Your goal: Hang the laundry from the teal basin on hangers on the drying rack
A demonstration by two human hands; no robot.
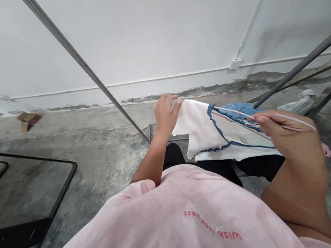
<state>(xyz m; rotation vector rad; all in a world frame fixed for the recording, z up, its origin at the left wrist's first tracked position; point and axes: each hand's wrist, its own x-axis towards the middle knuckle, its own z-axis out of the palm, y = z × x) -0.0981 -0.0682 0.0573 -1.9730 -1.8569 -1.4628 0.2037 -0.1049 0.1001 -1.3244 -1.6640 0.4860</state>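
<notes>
A white garment (197, 120) with blue ruffled trim is spread out above my lap. My left hand (167, 112) is at its left end, fingers apart and curved near the cloth edge; whether the thumb touches the cloth is hard to see. My right hand (277, 123) is closed around a thin pale hanger (236, 112), whose far end reaches into the blue-trimmed opening of the garment. Blue cloth (238, 110) lies just behind the hanger.
A metal pole (79, 63) slants down on the left. Dark metal frame bars (312, 55) stand at the right, beside a white plastic bag (299, 102). A cardboard box (29, 121) and a black frame (65, 192) are on the left floor.
</notes>
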